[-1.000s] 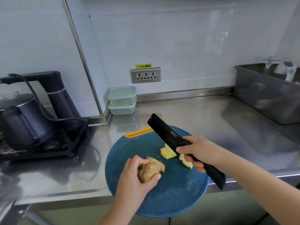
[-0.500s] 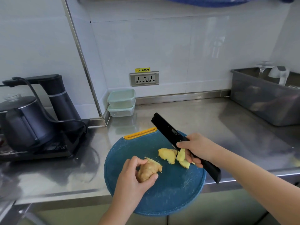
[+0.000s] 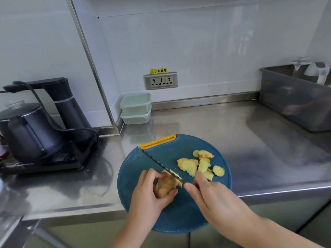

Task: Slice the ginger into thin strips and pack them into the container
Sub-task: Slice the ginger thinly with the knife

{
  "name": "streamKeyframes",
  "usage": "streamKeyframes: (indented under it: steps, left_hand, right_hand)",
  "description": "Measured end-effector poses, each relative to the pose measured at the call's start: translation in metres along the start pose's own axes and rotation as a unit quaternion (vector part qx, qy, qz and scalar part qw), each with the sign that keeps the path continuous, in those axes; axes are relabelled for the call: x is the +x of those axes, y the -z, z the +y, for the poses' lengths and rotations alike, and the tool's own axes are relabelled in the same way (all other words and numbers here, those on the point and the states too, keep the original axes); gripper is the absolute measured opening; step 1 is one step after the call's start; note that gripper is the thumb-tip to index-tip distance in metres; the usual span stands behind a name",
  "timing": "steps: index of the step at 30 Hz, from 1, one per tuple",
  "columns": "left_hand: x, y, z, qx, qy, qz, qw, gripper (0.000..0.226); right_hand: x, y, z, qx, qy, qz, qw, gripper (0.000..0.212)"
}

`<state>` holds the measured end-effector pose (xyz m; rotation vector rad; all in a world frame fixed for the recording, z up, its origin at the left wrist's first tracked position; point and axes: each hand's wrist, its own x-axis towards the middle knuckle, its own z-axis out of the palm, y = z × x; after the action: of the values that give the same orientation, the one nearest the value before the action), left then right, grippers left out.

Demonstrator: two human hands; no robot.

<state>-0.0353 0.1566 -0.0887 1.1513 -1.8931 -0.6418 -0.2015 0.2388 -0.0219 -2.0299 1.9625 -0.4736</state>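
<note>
So, the ginger knob (image 3: 165,185) sits on the near-left part of the blue cutting board (image 3: 179,217). The left hand (image 3: 150,196) pins it there, fingers curled over the top and thumb tucked against the near side. The right hand (image 3: 211,196) grips the black knife (image 3: 161,163), one finger stretched forward towards the blade. The blade runs from the board's far-left edge down onto the knob's cut end.

A pile of pale yellow slices (image 3: 188,166) lies on the board's right half, just past the blade.

Ginger like this is probably light but hard and fibrous. It's lumpy too, and the cut face looks moist, so I'd guess it wants to roll or skid. Best hold is on the skin side, fingertips curled back from the edge. The slices look thin and a bit bendy, so they should be easy to stack flat for cutting strips.

Two stacked lidded containers (image 3: 135,108) wait on the desk (image 3: 232,140) well beyond the board's far-left edge, up against the wall.
</note>
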Motion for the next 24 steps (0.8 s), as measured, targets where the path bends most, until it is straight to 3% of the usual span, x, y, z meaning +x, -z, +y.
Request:
streamKeyframes:
  steps: [5,10,14,24]
  left_hand:
    - [0.000,0.001,0.002,-0.005,0.001,0.007,1.000,0.041]
    - [0.000,0.003,0.004,0.001,0.006,0.007,1.000,0.048]
    - [-0.001,0.003,0.004,-0.001,0.011,0.010,1.000,0.046]
    - [0.000,0.004,0.004,-0.019,0.001,0.002,1.000,0.044]
  right_hand:
    - [-0.008,-0.006,0.003,-0.071,0.035,-0.008,0.997,0.065]
    - [-0.012,-0.009,0.002,-0.116,0.044,-0.019,0.992,0.064]
    - [-0.009,-0.016,0.006,-0.121,0.046,0.009,0.992,0.083]
    - [-0.011,-0.018,0.004,-0.122,0.032,0.010,0.992,0.085]
